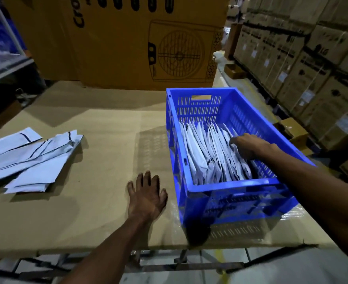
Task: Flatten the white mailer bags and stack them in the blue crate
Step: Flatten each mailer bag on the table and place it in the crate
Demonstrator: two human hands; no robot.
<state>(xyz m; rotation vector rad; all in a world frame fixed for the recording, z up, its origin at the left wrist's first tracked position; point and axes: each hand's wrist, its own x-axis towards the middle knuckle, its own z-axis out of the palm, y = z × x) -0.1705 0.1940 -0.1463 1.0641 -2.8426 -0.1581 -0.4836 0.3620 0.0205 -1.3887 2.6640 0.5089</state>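
I see my left hand (146,198) spread flat on cardboard (99,128), my right hand (248,145) pressing bags (210,150) inside the crate (226,187), its fingers hidden, boxes (312,58) beyond.

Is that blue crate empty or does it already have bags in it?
Partly filled: white mailer bags stand in the blue crate.

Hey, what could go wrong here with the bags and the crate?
The blue crate sits close to the table's near edge, so the right hand pressing the mailers in the crate might nudge it off. The loose mailer pile lies fanned out at the left, so bags may slide away.
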